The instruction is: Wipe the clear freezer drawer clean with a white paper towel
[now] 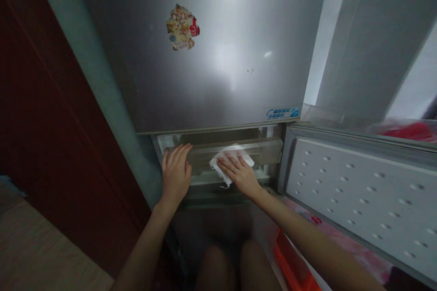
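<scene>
A white cloth (223,173) lies flat under the spread fingers of my right hand (240,173), pressed to the front of a clear drawer (271,151). The drawer sits in the lower compartment of a silver refrigerator (218,95). At the drawer's left end, my left hand (176,170) rests with its fingers stretched over the top edge, holding nothing else that I can see. Part of the cloth is hidden beneath my right fingers.
The compartment's white dimpled door (362,191) stands open to the right. An orange container (293,263) is on the floor by my knees, near a pink patterned surface (358,250). A dark red wooden panel (78,145) rises at the left. A worn sticker (182,27) marks the upper door.
</scene>
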{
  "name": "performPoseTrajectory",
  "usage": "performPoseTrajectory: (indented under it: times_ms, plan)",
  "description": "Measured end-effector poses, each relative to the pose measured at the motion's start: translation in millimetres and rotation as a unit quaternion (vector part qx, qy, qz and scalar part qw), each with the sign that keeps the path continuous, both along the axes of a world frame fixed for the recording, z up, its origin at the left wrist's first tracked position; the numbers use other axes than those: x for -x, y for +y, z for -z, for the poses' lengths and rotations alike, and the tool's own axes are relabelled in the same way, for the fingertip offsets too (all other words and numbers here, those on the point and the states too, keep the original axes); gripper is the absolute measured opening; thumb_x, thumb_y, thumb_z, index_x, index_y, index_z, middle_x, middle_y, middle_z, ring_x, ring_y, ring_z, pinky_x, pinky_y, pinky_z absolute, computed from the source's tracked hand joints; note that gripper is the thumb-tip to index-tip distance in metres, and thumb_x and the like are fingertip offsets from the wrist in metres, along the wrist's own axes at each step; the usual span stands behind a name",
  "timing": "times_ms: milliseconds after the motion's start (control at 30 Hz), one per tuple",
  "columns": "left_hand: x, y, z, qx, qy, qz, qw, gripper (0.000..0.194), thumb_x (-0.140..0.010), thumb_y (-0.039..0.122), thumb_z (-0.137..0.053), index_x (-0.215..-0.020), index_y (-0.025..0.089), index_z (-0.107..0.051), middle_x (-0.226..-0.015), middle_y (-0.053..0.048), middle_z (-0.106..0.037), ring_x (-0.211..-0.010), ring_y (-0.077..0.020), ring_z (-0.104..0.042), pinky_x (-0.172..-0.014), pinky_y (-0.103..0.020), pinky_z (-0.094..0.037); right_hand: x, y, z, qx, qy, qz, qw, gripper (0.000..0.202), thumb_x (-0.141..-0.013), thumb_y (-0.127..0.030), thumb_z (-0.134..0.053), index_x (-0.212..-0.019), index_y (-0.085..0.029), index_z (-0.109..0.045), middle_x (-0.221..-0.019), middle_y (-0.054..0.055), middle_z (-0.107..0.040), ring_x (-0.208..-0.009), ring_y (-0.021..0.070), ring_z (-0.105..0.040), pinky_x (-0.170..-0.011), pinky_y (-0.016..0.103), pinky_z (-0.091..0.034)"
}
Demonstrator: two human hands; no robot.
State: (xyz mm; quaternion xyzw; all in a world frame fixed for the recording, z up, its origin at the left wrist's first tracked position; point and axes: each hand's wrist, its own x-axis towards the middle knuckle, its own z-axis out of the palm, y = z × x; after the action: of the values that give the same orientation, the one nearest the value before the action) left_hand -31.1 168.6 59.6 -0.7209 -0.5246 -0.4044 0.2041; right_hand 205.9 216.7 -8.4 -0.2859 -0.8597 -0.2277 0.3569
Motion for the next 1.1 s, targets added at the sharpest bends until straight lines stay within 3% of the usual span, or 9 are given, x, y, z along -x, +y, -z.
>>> performPoseTrajectory:
  times_ms: [233,433,567,700,900,1100]
  plan:
    - [-0.1,-1.4,-0.9,0.004,0.001,0.005,1.0,0.046,-0.09,0.011,-0.035,-0.133,0.018,-0.05,-0.136,-0.008,-0.058,-0.132,-0.0257,-0.046,-0.116,-0.053,-0.021,-10.3,-3.5,36.9,-0.01,0.127,0.076,0.989,0.056,-0.096,-0.015,-0.038,-0.149,-0.029,-0.028,-0.145,0.005,-0.05,-0.145,0.0233,-0.028,-0.119,0.059,-0.016]
    - [-0.4,-2.0,-1.6,0.003,0.002,0.005,1.0,0.046,-0.09,0.011,-0.034,-0.133,0.016,-0.05,-0.137,-0.008,-0.058,-0.132,-0.0249,-0.046,-0.117,-0.052,-0.021,7.4,-16.6,60.0,0.017,0.226,0.055,0.973,0.058,-0.093,-0.008,-0.032,-0.148,-0.026,-0.032,-0.147,0.008,-0.047,-0.148,0.0217,-0.021,-0.118,0.06,-0.015]
    - [-0.2,-1.3,-0.5,0.004,0.003,0.006,1.0,0.046,-0.09,0.01,-0.034,-0.133,0.018,-0.05,-0.137,-0.007,-0.058,-0.132,-0.0253,-0.046,-0.116,-0.053,-0.021,7.5,-18.7,57.8,0.018,0.279,0.013,0.96,0.059,-0.092,-0.007,-0.032,-0.147,-0.03,-0.035,-0.151,0.007,-0.041,-0.146,0.0225,-0.026,-0.117,0.06,-0.019]
    - [-0.7,-0.3,0.6,-0.006,0.0,0.004,1.0,0.045,-0.09,0.01,-0.035,-0.132,0.016,-0.05,-0.136,-0.008,-0.058,-0.131,-0.0258,-0.046,-0.116,-0.053,-0.02,7.9,-11.6,51.4,-0.014,0.329,0.034,0.944,0.056,-0.093,-0.01,-0.04,-0.143,-0.035,-0.04,-0.156,0.004,-0.033,-0.144,0.0221,-0.031,-0.117,0.054,-0.026]
    - [-0.4,0.4,1.6,-0.013,0.003,0.006,1.0,0.044,-0.091,0.01,-0.035,-0.132,0.016,-0.05,-0.135,-0.007,-0.059,-0.131,-0.0249,-0.047,-0.117,-0.052,-0.02,26.3,-4.8,46.1,-0.044,0.317,0.075,0.945,0.061,-0.091,-0.005,-0.038,-0.143,-0.036,-0.039,-0.154,0.004,-0.037,-0.143,0.0222,-0.033,-0.119,0.06,-0.012]
    - [-0.7,1.2,2.0,-0.019,-0.001,0.003,1.0,0.045,-0.09,0.01,-0.036,-0.132,0.016,-0.051,-0.134,-0.008,-0.059,-0.13,-0.0254,-0.047,-0.117,-0.051,-0.02,61.3,-3.4,33.2,-0.021,0.317,0.072,0.946,0.069,-0.086,0.001,-0.032,-0.147,-0.032,-0.035,-0.153,0.005,-0.039,-0.148,0.0207,-0.021,-0.118,0.06,-0.012]
